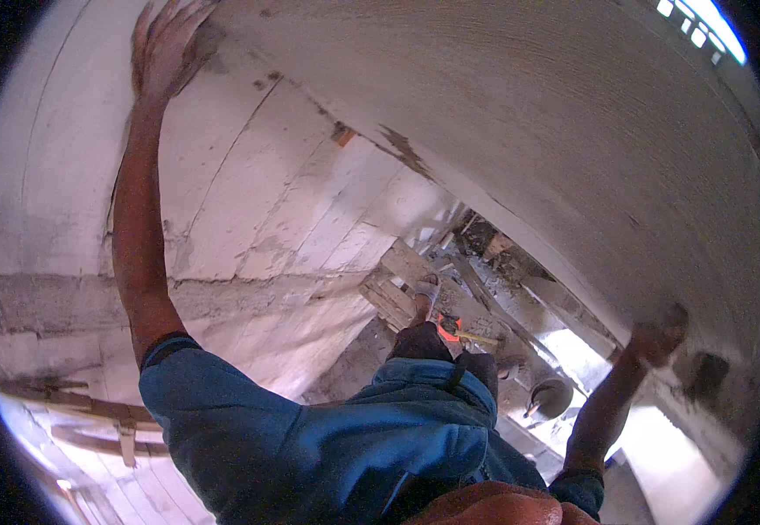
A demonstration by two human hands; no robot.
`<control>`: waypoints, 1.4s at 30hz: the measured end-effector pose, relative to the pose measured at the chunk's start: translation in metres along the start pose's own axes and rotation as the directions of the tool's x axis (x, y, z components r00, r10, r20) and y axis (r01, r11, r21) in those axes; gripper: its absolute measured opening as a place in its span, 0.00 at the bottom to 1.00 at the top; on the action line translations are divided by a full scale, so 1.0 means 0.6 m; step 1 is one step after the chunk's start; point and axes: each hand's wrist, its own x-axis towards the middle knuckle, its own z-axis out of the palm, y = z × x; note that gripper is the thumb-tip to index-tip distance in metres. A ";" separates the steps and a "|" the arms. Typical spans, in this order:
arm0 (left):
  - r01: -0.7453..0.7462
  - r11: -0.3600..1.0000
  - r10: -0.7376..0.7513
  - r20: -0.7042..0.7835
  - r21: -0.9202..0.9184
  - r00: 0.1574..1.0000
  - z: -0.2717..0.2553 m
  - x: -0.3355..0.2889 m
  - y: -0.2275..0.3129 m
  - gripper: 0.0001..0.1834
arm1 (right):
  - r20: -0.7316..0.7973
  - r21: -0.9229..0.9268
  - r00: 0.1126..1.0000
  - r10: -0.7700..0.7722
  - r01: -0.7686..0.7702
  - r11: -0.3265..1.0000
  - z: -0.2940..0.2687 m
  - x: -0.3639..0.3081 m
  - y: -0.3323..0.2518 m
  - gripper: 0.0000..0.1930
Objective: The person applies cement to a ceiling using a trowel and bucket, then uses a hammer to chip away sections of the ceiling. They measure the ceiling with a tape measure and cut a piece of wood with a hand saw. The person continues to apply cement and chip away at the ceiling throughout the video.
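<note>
The left hand (168, 57) is raised against the pale block wall (249, 166), its fingers (143, 28) slightly spread, near the corner where that wall meets the grey plastered wall (520, 131). The right hand (658, 339) is at the plastered wall near its lower edge, just beside a dark square patch (704, 376), too blurred to tell whether its fingers are spread or pressed together. Below, a foot (427, 289) is on wooden boards (389, 304) beside the block wall's far end, near an orange object (448, 328), while a round container (552, 395) sits closer to the right forearm (603, 416).
</note>
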 end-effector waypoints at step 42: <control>0.216 0.409 0.904 0.426 -0.887 0.039 0.239 -0.548 0.822 0.34 | -0.652 0.102 -0.007 0.758 -0.992 0.078 0.022 -1.185 0.970 0.13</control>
